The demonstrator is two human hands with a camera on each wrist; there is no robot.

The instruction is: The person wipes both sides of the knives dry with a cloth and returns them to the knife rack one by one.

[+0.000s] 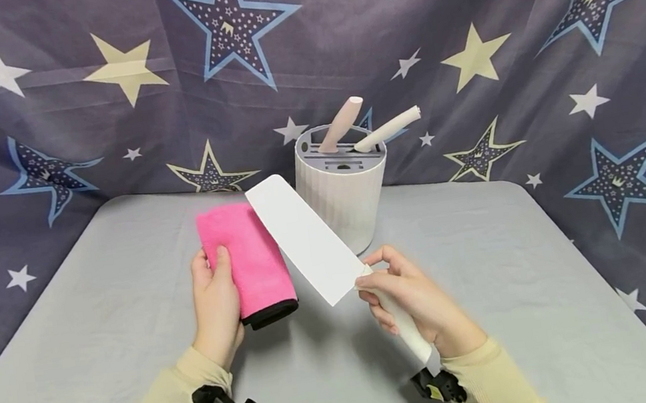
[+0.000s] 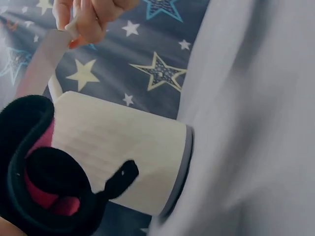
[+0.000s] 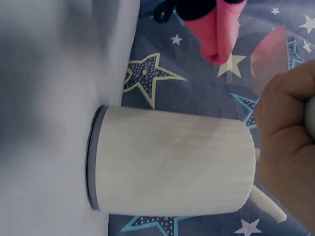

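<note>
In the head view my left hand (image 1: 217, 302) grips a folded pink cloth (image 1: 248, 258) with a black edge, thumb across its front. The left wrist view shows the cloth's dark edging (image 2: 59, 172) rolled in layers, with a small loop sticking out. My right hand (image 1: 410, 298) holds a cleaver by its pale handle (image 1: 405, 329), fingertips up where handle meets blade. Its broad white blade (image 1: 306, 237) slants up and left, the far end overlapping the cloth's upper right corner in the head view. From the right wrist, the fingers (image 3: 288, 108) curl round the handle.
Behind the blade stands a ribbed cream knife block (image 1: 344, 202) with a grey slotted top. A pink handle (image 1: 341, 124) and a cream handle (image 1: 389, 129) stick out of it. A grey cloth covers the table (image 1: 488, 262); a star-patterned curtain (image 1: 303, 42) hangs behind.
</note>
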